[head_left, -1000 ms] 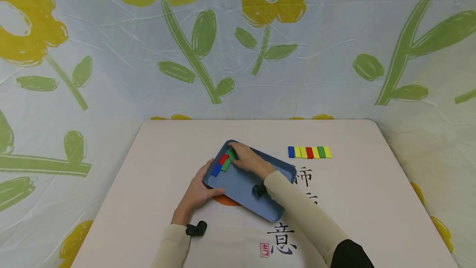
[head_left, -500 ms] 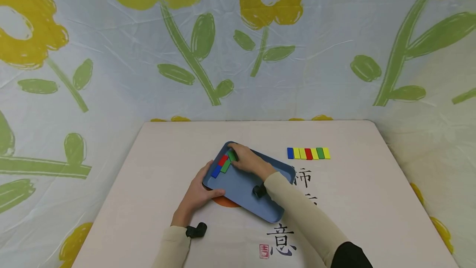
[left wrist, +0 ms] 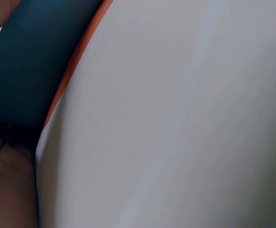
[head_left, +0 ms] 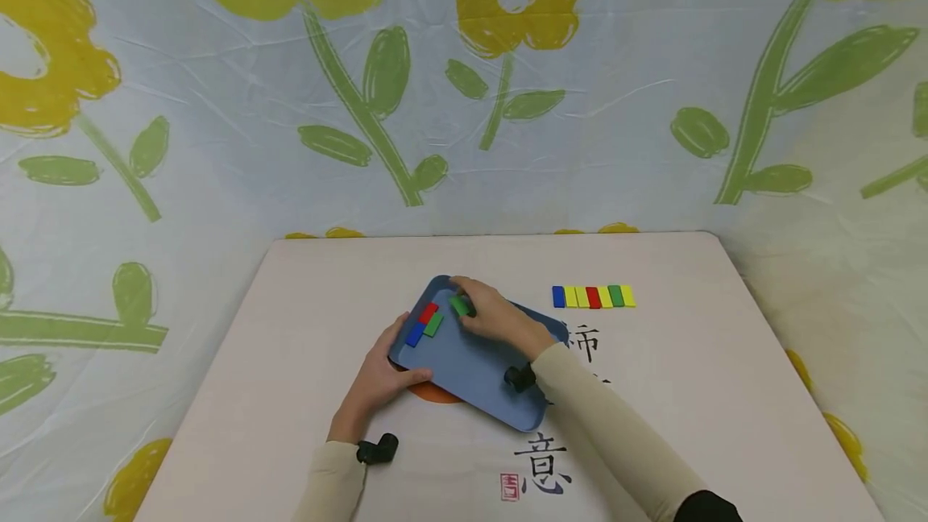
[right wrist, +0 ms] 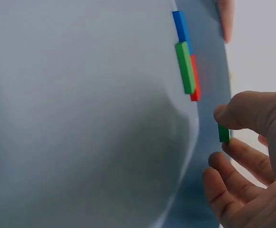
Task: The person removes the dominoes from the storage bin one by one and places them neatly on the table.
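Observation:
A blue tray (head_left: 474,369) lies slanted in the middle of the table. My left hand (head_left: 379,381) grips its left end, thumb over the near rim and fingers along the outer side. In the tray's upper left part, my right hand (head_left: 496,316) pinches a small green block (right wrist: 224,133) between thumb and fingers. Beside it in the tray, a red block (head_left: 428,312), a blue block (head_left: 416,335) and a second green block (head_left: 433,324) lie close together. The left wrist view shows mostly tabletop, with the tray's dark side (left wrist: 33,61) at its left.
Behind the tray to the right, a straight row of blue, yellow, red and green blocks (head_left: 593,297) lies on the pale table (head_left: 290,393). An orange shape (head_left: 435,394) shows under the tray's near edge. Black characters (head_left: 544,466) mark the tabletop.
My right hand has drawn the pinched green block rightward, away from the red block and the other green one. The left hand keeps its hold on the tray. The head view has shifted slightly.

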`<state>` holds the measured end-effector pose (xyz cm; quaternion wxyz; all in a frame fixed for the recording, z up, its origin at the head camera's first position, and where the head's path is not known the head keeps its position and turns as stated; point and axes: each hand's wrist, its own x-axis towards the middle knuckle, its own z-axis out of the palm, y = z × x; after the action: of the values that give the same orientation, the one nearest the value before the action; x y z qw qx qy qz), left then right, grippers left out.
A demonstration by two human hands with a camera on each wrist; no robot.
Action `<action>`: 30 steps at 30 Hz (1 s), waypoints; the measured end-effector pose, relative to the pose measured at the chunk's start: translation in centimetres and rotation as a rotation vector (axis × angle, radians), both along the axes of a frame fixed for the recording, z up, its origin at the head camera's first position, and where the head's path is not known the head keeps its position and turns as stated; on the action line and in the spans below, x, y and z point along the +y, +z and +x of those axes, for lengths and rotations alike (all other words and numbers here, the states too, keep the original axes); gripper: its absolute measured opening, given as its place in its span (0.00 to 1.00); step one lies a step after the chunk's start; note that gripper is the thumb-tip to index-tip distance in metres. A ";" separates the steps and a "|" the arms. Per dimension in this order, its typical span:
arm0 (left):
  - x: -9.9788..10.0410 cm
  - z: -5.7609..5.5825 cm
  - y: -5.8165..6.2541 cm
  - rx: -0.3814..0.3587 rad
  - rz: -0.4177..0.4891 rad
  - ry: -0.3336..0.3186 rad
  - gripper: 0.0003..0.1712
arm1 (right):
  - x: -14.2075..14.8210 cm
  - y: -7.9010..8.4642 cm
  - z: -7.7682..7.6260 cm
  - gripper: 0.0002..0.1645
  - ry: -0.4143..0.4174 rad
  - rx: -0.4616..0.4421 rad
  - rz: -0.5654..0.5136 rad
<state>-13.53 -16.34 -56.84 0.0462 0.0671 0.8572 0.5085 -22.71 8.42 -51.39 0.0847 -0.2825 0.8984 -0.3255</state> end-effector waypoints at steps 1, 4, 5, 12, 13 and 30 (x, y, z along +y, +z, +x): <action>0.0 0.0 0.0 -0.004 -0.008 0.002 0.61 | 0.3 0.2 0.1 0.42 -0.004 0.004 -0.010; -0.1 0.0 0.1 -0.009 -0.023 0.000 0.61 | 1.3 0.9 0.4 0.42 -0.015 0.023 -0.035; -0.1 0.1 0.2 -0.007 -0.025 -0.001 0.61 | 1.6 1.1 0.5 0.43 -0.021 0.026 -0.038; -0.1 0.1 0.4 -0.007 -0.032 -0.004 0.62 | 4.2 2.4 0.6 0.43 -0.069 0.033 -0.057; -0.1 0.1 0.3 -0.009 -0.026 -0.002 0.62 | 4.6 2.5 0.6 0.44 -0.078 0.030 -0.057; 0.1 0.2 0.3 -0.023 -0.021 0.016 0.62 | 15.4 1.4 1.2 0.46 -0.287 0.003 -0.072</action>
<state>-13.38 -16.26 -56.50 0.0526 0.0539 0.8625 0.5004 -21.46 23.81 -49.95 0.0257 -0.1545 0.9174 -0.3658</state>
